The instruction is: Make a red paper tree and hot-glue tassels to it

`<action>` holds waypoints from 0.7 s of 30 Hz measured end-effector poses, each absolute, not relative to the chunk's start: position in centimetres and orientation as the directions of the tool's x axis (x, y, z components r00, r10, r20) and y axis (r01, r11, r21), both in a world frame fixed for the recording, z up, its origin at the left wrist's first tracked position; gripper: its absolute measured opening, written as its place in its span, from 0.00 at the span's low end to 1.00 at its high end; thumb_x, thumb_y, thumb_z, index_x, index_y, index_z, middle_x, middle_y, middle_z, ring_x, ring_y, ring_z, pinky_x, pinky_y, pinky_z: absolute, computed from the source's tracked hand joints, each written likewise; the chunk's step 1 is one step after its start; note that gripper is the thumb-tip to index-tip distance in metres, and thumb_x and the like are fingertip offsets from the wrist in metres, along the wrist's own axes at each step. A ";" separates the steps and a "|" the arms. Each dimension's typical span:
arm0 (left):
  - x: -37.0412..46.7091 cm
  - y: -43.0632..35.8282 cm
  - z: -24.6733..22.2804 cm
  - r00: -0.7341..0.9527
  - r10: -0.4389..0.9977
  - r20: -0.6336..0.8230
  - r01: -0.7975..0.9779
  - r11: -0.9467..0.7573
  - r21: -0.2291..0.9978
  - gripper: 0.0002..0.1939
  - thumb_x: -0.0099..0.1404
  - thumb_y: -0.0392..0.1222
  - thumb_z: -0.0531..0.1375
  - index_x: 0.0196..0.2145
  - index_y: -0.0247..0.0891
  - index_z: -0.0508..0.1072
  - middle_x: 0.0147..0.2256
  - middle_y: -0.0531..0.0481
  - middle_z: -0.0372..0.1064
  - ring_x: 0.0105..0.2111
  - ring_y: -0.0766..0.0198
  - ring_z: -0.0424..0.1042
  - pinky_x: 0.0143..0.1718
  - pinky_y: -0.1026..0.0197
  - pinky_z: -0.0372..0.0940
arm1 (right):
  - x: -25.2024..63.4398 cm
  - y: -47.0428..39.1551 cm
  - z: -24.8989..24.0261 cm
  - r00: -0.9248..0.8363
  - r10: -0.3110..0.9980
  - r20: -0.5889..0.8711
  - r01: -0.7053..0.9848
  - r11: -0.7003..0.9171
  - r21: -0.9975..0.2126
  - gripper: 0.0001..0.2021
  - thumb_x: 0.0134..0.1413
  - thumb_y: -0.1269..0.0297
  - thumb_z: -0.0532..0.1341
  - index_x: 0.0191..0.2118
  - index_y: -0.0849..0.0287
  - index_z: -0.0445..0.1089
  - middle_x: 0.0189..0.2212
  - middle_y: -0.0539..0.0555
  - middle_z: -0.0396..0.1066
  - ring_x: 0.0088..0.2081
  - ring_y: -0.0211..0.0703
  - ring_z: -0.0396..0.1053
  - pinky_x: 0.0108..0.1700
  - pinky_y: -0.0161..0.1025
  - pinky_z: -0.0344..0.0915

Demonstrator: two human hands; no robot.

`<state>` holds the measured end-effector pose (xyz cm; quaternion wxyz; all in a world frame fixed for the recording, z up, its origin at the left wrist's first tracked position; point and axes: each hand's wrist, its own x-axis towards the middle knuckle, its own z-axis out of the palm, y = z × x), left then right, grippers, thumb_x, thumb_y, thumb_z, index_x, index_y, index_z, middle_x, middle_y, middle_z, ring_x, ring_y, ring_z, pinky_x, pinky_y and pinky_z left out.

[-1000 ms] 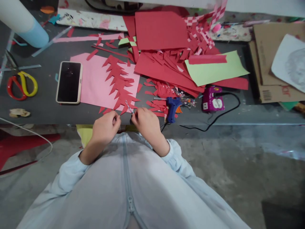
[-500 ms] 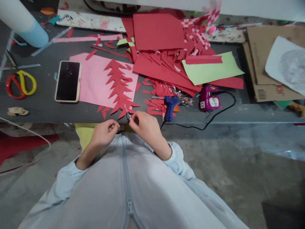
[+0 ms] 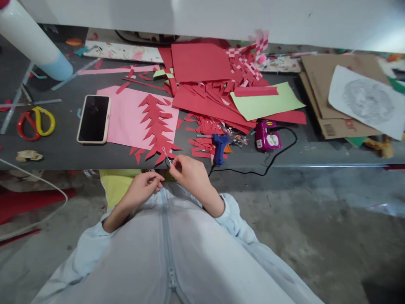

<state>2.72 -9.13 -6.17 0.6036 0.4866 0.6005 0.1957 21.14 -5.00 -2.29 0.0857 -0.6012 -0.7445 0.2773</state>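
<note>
My right hand (image 3: 191, 172), at the table's front edge, pinches a thin silvery twisted wire with a loop (image 3: 165, 153) at its far end. The loop lies over the lower tip of a jagged red paper cutout (image 3: 155, 122), which rests on a pink sheet (image 3: 123, 114). Just left and slightly lower, my left hand (image 3: 144, 185) is closed, thumb against curled fingers; whether it holds anything is hidden. Right of my right hand lies a blue glue gun (image 3: 219, 147), among red paper scraps (image 3: 202, 143).
A phone (image 3: 94, 119) lies on the pink sheet's left side, with red-and-yellow-handled scissors (image 3: 36, 122) farther left. A purple box (image 3: 268, 137) with a black cord sits right of the glue gun. Cardboard (image 3: 335, 97) lies far right; a white bottle (image 3: 38, 42) stands back left.
The view has tilted upward, so the table appears lower. My left hand has shifted slightly nearer to my right hand. The right hand keeps its pinch on the looped wire.
</note>
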 end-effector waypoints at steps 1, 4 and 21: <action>2.8 -9.1 -6.1 0.205 0.821 -0.533 0.347 0.449 0.824 0.16 0.61 0.50 0.56 0.36 0.35 0.76 0.29 0.47 0.76 0.28 0.64 0.73 0.33 0.63 0.65 | 21.1 -5.0 -2.2 -0.259 0.942 -0.212 0.849 0.118 -0.515 0.07 0.61 0.63 0.58 0.35 0.59 0.71 0.31 0.53 0.76 0.31 0.41 0.69 0.34 0.37 0.55; 3.0 -9.1 -5.9 0.212 0.817 -0.536 0.331 0.456 0.826 0.15 0.60 0.49 0.56 0.35 0.35 0.77 0.29 0.48 0.76 0.29 0.65 0.73 0.32 0.63 0.64 | 21.1 -5.2 -2.2 -0.255 0.941 -0.224 0.847 0.106 -0.521 0.07 0.62 0.63 0.58 0.36 0.59 0.71 0.32 0.53 0.76 0.30 0.41 0.69 0.34 0.37 0.55; 3.6 -9.0 -6.0 0.256 0.808 -0.531 0.262 0.470 0.843 0.13 0.60 0.46 0.59 0.34 0.34 0.77 0.27 0.48 0.76 0.27 0.66 0.74 0.31 0.64 0.66 | 21.2 -5.2 -2.1 -0.255 0.940 -0.228 0.850 0.105 -0.517 0.07 0.62 0.62 0.58 0.37 0.59 0.71 0.31 0.53 0.78 0.30 0.41 0.71 0.32 0.36 0.54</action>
